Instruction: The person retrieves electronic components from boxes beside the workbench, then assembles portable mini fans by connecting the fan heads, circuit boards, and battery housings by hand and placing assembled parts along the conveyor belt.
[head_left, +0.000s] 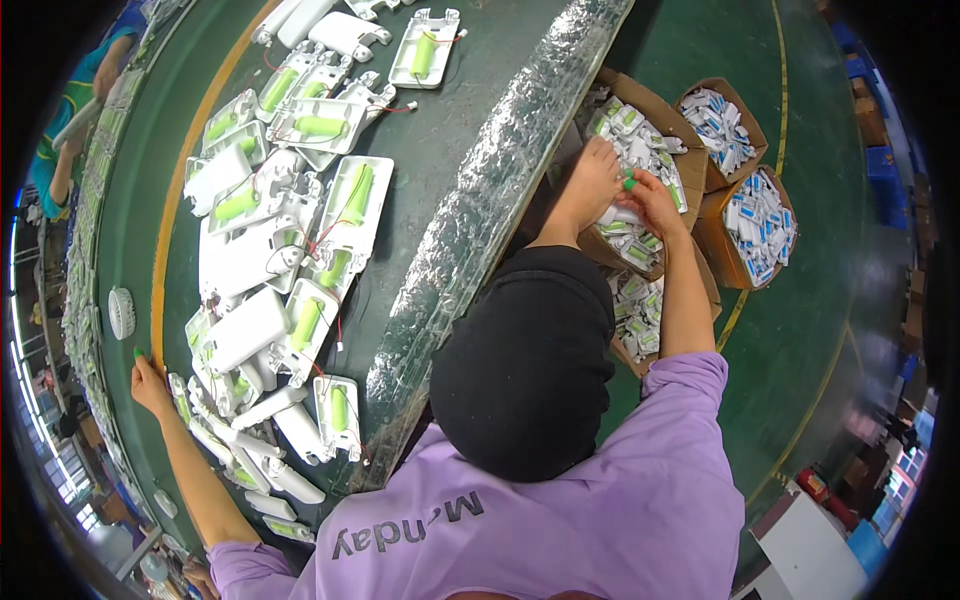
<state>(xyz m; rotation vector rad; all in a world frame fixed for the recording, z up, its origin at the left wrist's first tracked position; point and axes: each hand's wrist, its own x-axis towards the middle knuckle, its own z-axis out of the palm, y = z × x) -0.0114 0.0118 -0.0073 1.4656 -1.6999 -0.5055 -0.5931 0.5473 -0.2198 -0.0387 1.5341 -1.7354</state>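
My left hand (150, 386) is at the far left beside the yellow stripe, just left of a heap of white plastic casings. One finger, capped in green, points away from me, and I see nothing held. Many casings (355, 195) lie open, showing green cylindrical battery cells and thin red and black wires. My right hand (655, 205) is over a cardboard box, against the side of my raised bare foot (592, 178). Its green-capped thumb and finger are pinched together; anything between them is too small to tell. My black-clad knee (530, 360) is bent up in the middle.
Cardboard boxes of small white parts (630, 135) stand at the right, two holding white-and-blue pieces (760, 230). A shiny film-wrapped edge (470, 190) borders the dark green worktop (440, 120). Another person's arm (108, 75) shows at the far left, near a white round piece (121, 313).
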